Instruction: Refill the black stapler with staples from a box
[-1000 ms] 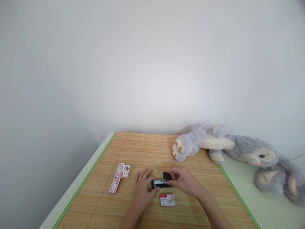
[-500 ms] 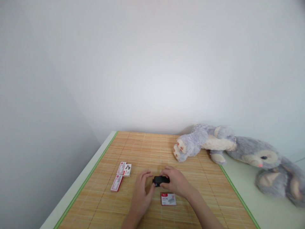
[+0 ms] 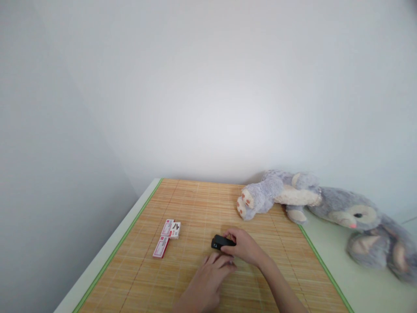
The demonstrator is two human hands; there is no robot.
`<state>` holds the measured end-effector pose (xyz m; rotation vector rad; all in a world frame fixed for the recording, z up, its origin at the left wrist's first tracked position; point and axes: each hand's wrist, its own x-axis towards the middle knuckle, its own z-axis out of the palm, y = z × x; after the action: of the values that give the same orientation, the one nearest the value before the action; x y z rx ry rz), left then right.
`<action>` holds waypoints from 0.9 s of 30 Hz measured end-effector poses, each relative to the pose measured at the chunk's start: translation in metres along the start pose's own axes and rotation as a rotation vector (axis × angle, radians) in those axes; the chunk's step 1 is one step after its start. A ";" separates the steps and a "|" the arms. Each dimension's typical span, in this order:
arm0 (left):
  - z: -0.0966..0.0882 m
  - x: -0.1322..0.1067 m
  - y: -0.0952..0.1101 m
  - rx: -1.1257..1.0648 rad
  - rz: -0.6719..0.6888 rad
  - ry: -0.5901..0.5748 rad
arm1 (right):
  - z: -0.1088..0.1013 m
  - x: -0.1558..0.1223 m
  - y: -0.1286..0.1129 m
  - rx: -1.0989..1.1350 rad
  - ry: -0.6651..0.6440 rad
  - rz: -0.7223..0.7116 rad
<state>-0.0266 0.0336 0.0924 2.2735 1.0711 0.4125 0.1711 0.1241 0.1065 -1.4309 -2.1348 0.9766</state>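
My right hand grips a small black stapler, shut and lying low on the bamboo mat. My left hand lies palm down just in front of it, fingers stretched toward my right hand. It covers the spot where a small red-and-white staple box lay, and that box is hidden. Whether the fingers hold it cannot be seen.
Three small red-and-white staple boxes lie in a cluster on the mat's left part. A grey plush rabbit sprawls at the back right, half on the pale tabletop. White walls close off the back and left.
The stapler, open a second ago, is shut and has shifted slightly away. My left hand left it and moved down and right over the staple box.
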 end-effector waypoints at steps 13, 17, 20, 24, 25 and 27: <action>-0.011 -0.008 -0.046 -0.144 -0.239 0.192 | 0.051 -0.039 0.038 0.453 0.183 0.263; -0.010 -0.003 -0.044 -0.193 -0.203 0.173 | 0.067 -0.043 0.031 0.618 0.174 0.276; -0.007 0.001 -0.043 -0.231 -0.185 0.168 | 0.072 -0.042 0.028 0.668 0.215 0.250; -0.005 0.003 -0.045 -0.284 -0.194 0.174 | 0.073 -0.042 0.025 0.693 0.245 0.250; -0.005 0.003 -0.046 -0.289 -0.192 0.176 | 0.073 -0.042 0.025 0.693 0.250 0.251; -0.005 0.004 -0.045 -0.290 -0.184 0.180 | 0.073 -0.042 0.022 0.689 0.263 0.253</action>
<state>-0.0531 0.0610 0.0685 1.8937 1.2111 0.6601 0.1547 0.0671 0.0433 -1.3755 -1.2604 1.3537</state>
